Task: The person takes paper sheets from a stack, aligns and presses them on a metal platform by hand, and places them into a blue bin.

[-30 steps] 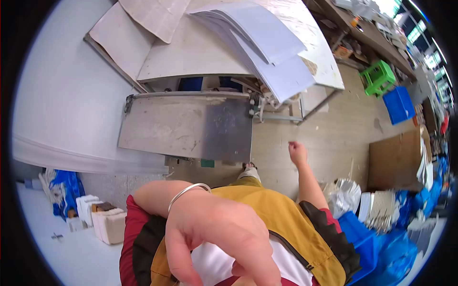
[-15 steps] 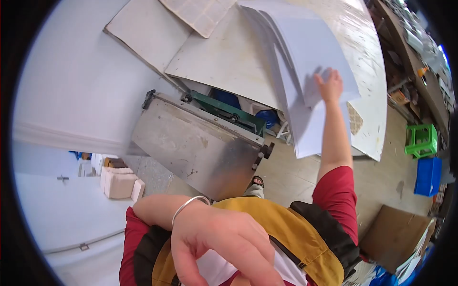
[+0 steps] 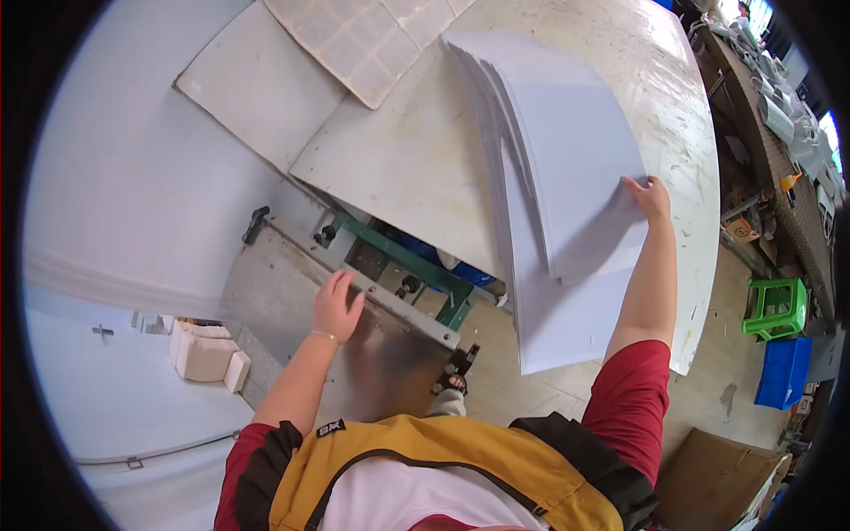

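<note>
A stack of large white sheets [image 3: 567, 150] lies fanned on the white worktable [image 3: 416, 177], its near end hanging over the front edge. My right hand [image 3: 652, 202] is at the right edge of the upper sheets, thumb on top and fingers curled at the rim, gripping that edge. My left hand [image 3: 336, 310], with a bracelet at the wrist, has its fingers apart over the upper edge of a metal plate [image 3: 292, 301]. The plate is part of a machine with a green frame [image 3: 398, 252], and nothing shows in that hand.
A grid-marked panel [image 3: 354, 44] and a plain board [image 3: 257, 88] lie at the table's left. On the right are a green stool [image 3: 775, 307], a blue crate [image 3: 784, 372], a cardboard box [image 3: 717, 478] and a cluttered long bench [image 3: 779, 150]. Pale blocks [image 3: 204, 350] stand at lower left.
My left hand has moved from close to the camera out to the metal plate. My right hand has shifted from on top of the sheets to their right edge. The view has shifted.
</note>
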`<state>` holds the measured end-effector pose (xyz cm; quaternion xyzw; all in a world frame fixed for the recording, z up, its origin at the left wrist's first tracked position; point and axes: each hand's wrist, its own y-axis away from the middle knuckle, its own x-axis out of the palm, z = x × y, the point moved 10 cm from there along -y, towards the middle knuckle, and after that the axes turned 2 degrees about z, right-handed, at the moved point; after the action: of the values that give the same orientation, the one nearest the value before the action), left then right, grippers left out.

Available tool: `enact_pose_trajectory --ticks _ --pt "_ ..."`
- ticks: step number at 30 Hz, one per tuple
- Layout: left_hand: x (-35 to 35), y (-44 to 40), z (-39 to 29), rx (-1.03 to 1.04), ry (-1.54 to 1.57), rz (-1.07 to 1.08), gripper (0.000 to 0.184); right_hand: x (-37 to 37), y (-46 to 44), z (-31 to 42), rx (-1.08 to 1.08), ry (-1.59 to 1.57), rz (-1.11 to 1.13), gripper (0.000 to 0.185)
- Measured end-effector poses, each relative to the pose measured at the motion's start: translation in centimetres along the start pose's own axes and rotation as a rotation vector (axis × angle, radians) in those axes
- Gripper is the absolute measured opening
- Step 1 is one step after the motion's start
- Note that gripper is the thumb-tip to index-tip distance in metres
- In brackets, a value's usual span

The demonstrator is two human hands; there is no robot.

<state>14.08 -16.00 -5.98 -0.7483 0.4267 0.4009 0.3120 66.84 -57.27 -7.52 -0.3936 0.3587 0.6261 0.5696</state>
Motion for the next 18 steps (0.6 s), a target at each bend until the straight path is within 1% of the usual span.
enact_pose_trajectory --ticks 2,3,4,6,8,11,12,14,16,18 --pt "0.3 1.7 1.3 0.055 -0.312 -0.049 0.045 0.2 -1.1 -0.2 0.038 -0.079 0.131 0.083" --pt "0.5 1.6 1.8 0.047 -0.307 -0.062 0.045 0.4 -1.6 0.2 0.052 -0.116 0.199 0.080" --pt "0.5 1.4 1.8 0.036 -0.296 -0.040 0.046 -0.6 -2.1 1.3 0.033 -0.111 0.194 0.080" --pt "0.6 1.8 1.8 0.001 -0.267 0.011 0.049 -2.6 -2.4 3.4 0.017 0.008 0.220 0.080" --pt "0.4 1.9 2.0 -0.009 -0.262 0.001 0.049 -3.3 -3.0 5.0 -0.004 0.073 0.224 0.081" --pt "0.3 1.9 2.0 0.000 -0.250 -0.004 0.049 -2.3 -3.3 5.5 0.099 -0.113 0.429 0.081" --pt "0.3 2.0 2.0 -0.002 -0.247 -0.001 0.049 -1.6 -3.3 5.7 0.090 -0.101 0.418 0.081" --pt "0.3 1.9 1.9 0.000 -0.237 0.001 0.050 -0.7 -4.2 4.9 0.015 0.090 0.211 0.076" --pt "0.1 1.9 1.8 0.003 -0.215 -0.005 0.049 -0.4 -1.8 5.0 0.070 -0.029 0.162 0.081" --pt "0.0 1.9 1.8 -0.003 -0.201 0.007 0.049 1.8 -3.1 2.6 0.065 -0.067 0.120 0.084"
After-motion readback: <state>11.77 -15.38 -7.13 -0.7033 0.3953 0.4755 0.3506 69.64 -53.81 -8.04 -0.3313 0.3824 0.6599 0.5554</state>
